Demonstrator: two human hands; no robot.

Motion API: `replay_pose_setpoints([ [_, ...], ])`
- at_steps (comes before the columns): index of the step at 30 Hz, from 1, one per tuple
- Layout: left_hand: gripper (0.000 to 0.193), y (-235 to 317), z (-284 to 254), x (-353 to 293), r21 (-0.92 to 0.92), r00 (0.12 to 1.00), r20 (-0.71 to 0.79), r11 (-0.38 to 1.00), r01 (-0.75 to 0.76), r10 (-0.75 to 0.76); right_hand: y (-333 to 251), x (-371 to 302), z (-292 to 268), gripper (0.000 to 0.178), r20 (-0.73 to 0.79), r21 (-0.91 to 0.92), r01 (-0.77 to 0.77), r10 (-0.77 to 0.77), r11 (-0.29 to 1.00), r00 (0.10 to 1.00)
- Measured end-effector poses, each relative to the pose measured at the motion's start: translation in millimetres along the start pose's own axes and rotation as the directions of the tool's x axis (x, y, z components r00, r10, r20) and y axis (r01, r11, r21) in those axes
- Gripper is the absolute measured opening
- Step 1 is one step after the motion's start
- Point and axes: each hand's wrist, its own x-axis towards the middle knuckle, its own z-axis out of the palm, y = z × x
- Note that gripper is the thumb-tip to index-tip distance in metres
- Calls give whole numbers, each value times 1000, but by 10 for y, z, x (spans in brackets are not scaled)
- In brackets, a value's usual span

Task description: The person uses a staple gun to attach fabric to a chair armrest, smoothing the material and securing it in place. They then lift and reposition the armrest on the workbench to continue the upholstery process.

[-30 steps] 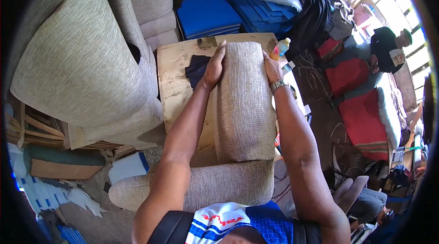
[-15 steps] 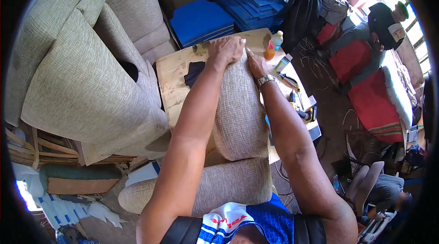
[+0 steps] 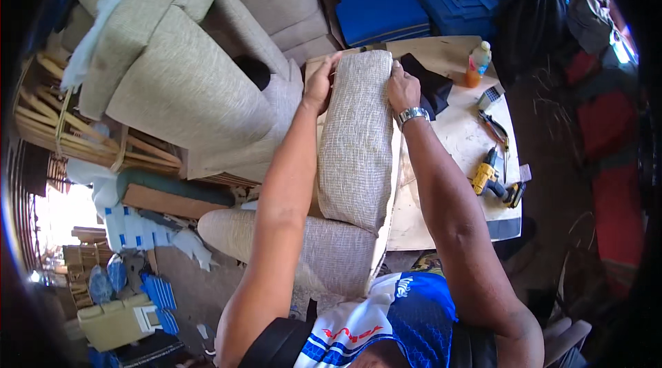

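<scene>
Between my arms an upholstered armrest (image 3: 358,137), covered in beige woven fabric, lies lengthwise on the wooden table (image 3: 441,182). Its far end is rounded, and a bare pale edge runs down its right side. A wider fabric-covered part (image 3: 334,247) crosses its near end, close to my body. My left hand (image 3: 320,86) holds the armrest's far left side, fingertips partly hidden. On the opposite side my right hand (image 3: 404,88), with a metal watch on the wrist, grips the far right edge. Black cloth (image 3: 426,85) lies just beyond that hand.
On the table's right are a bottle with orange liquid (image 3: 477,64), a small box (image 3: 490,97), pliers (image 3: 493,125) and a yellow cordless drill (image 3: 487,173). A beige upholstered sofa (image 3: 186,78) stands close at the left. Blue foam sheets (image 3: 383,13) are stacked behind the table.
The armrest has shifted left across the table, uncovering the black cloth on its right. My hands have parted from its far end to opposite sides. The view has turned left.
</scene>
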Motion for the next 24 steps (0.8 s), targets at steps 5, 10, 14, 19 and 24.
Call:
replay_pose_setpoints([
  [5, 51, 230, 309, -10, 673, 987, -14, 731, -112, 163, -148, -177, -12, 61, -7, 36, -33, 33, 999, 999],
  [10, 52, 282, 1051, -99, 999, 958, -25, -24, 33, 286, -41, -117, -14, 58, 60, 228, -48, 35, 973, 998],
  [14, 52, 314, 1370, -322, 992, 955, -84, -67, 108, 285, 61, -110, -69, 53, 155, 385, -116, 60, 916, 986],
  [19, 51, 160, 1567, -387, 952, 912, 154, -306, -33, 381, 200, 73, -141, 42, 284, 448, -96, -40, 889, 958],
  [24, 53, 192, 1499, -509, 935, 966, -2, -343, 94, 259, 770, -237, -1027, 26, 300, 117, 254, -277, 960, 913],
])
